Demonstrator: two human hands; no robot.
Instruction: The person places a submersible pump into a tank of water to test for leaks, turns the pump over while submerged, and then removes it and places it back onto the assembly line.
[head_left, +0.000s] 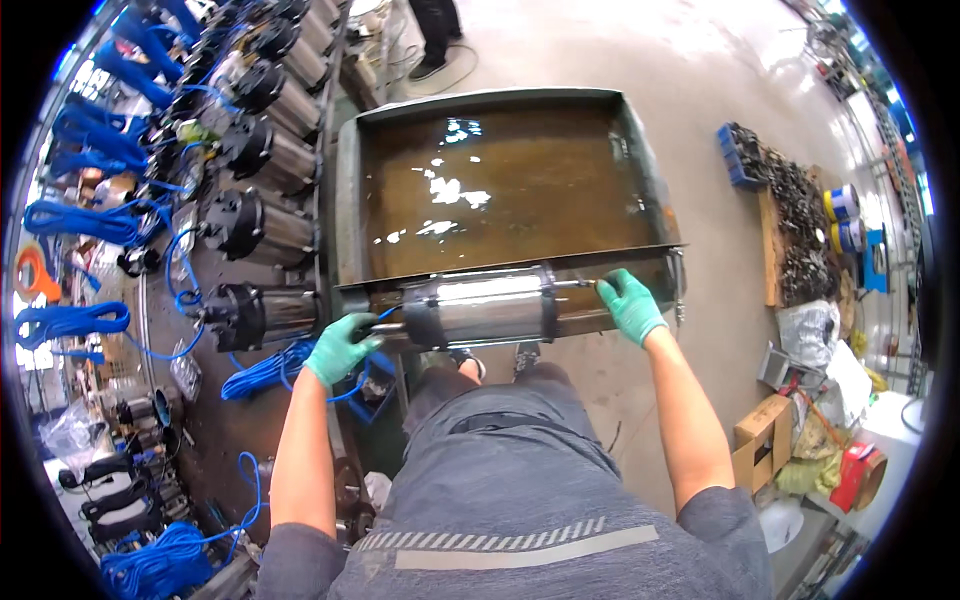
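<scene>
Gloved left hand (pixel 340 347) and right hand (pixel 630 303) apparently grip steel pump (pixel 480 308).

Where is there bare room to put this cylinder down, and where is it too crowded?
Both hands, left hand and right hand, hold the steel cylinder at the near rim of the water tank. Free: bare concrete floor between the tank and the blue crate. Crowded: the bench at left, packed with similar cylinders and blue cables.
</scene>
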